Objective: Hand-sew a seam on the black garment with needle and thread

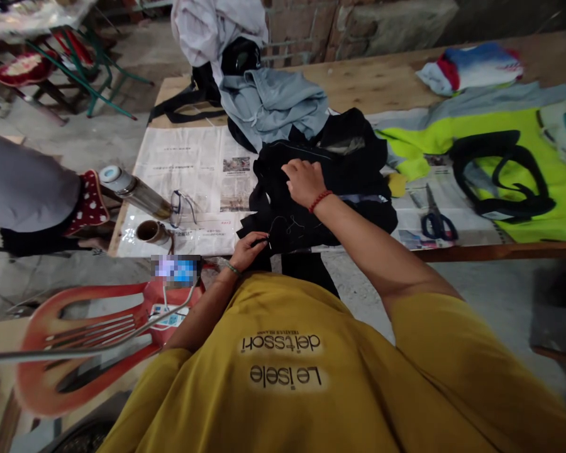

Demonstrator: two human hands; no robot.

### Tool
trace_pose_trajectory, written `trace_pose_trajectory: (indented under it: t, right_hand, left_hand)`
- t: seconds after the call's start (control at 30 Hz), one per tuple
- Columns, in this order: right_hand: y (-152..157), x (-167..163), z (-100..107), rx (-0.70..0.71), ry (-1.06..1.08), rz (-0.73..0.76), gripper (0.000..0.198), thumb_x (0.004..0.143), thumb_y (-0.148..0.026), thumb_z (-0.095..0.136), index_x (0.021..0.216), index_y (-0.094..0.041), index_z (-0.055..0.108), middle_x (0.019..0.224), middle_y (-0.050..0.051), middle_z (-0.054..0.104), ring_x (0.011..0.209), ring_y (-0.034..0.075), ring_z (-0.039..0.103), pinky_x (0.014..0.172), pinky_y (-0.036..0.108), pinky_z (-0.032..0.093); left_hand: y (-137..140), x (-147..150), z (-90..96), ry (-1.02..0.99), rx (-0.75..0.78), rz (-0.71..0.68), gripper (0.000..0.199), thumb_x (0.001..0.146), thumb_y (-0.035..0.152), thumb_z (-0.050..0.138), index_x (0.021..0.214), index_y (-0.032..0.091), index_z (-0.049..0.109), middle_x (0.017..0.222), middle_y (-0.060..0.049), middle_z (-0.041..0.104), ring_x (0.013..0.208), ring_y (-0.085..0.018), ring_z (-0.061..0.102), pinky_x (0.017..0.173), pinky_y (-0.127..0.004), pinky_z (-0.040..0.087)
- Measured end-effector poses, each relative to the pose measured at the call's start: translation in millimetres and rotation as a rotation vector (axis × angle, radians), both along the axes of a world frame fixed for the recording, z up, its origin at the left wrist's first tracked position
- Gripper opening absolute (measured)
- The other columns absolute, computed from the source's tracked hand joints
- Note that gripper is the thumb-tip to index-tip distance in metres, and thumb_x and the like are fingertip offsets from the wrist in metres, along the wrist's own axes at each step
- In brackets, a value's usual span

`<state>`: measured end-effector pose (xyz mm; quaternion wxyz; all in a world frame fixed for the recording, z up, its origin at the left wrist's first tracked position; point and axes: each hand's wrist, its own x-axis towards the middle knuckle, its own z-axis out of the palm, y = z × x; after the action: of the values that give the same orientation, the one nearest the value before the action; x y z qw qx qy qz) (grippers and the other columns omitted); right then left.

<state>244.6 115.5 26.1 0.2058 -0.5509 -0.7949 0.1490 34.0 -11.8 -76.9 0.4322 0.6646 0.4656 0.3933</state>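
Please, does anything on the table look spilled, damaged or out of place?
Nothing looks clearly spilled or damaged. Only the pale thread stands out: it lies in loose, untidy loops on the black garment, near the left hand.

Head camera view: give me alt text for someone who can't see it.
A person's left hand is at the near edge of black cloth, the right hand over it, with pale thread on top. The cloth lies on newspaper covering a table, scissors to the right, flask, glasses and brown cup left.

Black cloth [278, 192] lies beneath the right hand [305, 182].
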Motion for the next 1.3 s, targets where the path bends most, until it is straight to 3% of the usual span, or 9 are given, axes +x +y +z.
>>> trace_pose_trajectory:
  t: [0.07,0.2,0.37,0.57,0.73,0.97,1.17,1.3]
  right_hand:
    - [-16,-1,-5,0.059,-0.005,-0.040,0.025,0.090,-0.022,0.046,0.108,-0.013,0.060,0.110,0.012,0.060,0.102,0.024,0.054,0.092,0.039,0.037]
    - [-53,3,-24,-0.032,-0.004,-0.007,0.021,0.090,-0.022,0.045,0.092,-0.016,0.064,0.094,0.009,0.064,0.093,0.021,0.054,0.086,0.034,0.039]
    - [-85,3,-48,-0.105,0.001,0.015,0.025,0.080,-0.019,0.057,0.105,-0.017,0.064,0.100,0.008,0.064,0.096,0.022,0.053,0.088,0.035,0.038]
    - [-110,-13,-59,0.000,-0.028,0.259,0.024,0.084,-0.015,0.052,0.104,-0.019,0.063,0.101,0.008,0.064,0.098,0.022,0.051,0.088,0.036,0.033]
    - [-119,-21,-71,0.013,-0.015,0.233,0.022,0.087,-0.029,0.055,0.104,-0.018,0.064,0.102,0.009,0.064,0.099,0.023,0.049,0.088,0.036,0.031]
    - [-121,-27,-77,0.052,0.026,0.217,0.028,0.095,-0.033,0.043,0.098,-0.021,0.068,0.096,0.007,0.065,0.095,0.020,0.049,0.088,0.035,0.030]
    - [-122,-27,-84,0.143,-0.018,0.237,0.030,0.097,-0.034,0.040,0.094,-0.023,0.068,0.095,0.005,0.064,0.094,0.019,0.048,0.086,0.035,0.029]
    - [-121,-30,-86,0.284,0.014,0.272,0.027,0.096,-0.028,0.042,0.083,-0.021,0.065,0.091,0.005,0.063,0.095,0.019,0.047,0.085,0.036,0.028]
  left_hand:
    - [0,0,-0.6,0.003,0.018,0.018,0.014,0.083,0.031,0.059,0.084,0.018,0.065,0.111,-0.010,0.067,0.103,-0.017,0.062,0.095,-0.036,0.049]
    - [0,1,-1.8,0.000,0.026,0.022,0.014,0.083,0.030,0.060,0.082,0.017,0.064,0.113,-0.011,0.067,0.103,-0.018,0.062,0.095,-0.037,0.049]
    - [2,2,-3.2,-0.001,0.010,0.003,0.015,0.082,0.032,0.060,0.083,0.018,0.065,0.111,-0.009,0.068,0.104,-0.018,0.062,0.097,-0.037,0.048]
    - [3,2,-3.3,-0.007,-0.043,0.065,0.018,0.082,0.031,0.060,0.092,0.018,0.068,0.108,-0.008,0.069,0.102,-0.018,0.063,0.096,-0.035,0.049]
    - [4,4,-2.6,0.006,-0.084,0.086,0.020,0.081,0.029,0.061,0.096,0.019,0.069,0.104,-0.005,0.071,0.099,-0.018,0.064,0.095,-0.033,0.049]
    - [3,4,2.1,0.016,-0.127,0.103,0.022,0.081,0.029,0.060,0.098,0.018,0.070,0.097,-0.003,0.071,0.093,-0.017,0.064,0.090,-0.031,0.049]
    - [5,6,2.1,0.020,-0.143,0.104,0.021,0.079,0.027,0.061,0.096,0.017,0.070,0.093,-0.003,0.071,0.089,-0.016,0.063,0.087,-0.029,0.049]
    - [6,9,3.4,0.058,-0.170,0.124,0.020,0.078,0.024,0.059,0.094,0.016,0.069,0.092,-0.002,0.071,0.087,-0.015,0.062,0.085,-0.027,0.048]
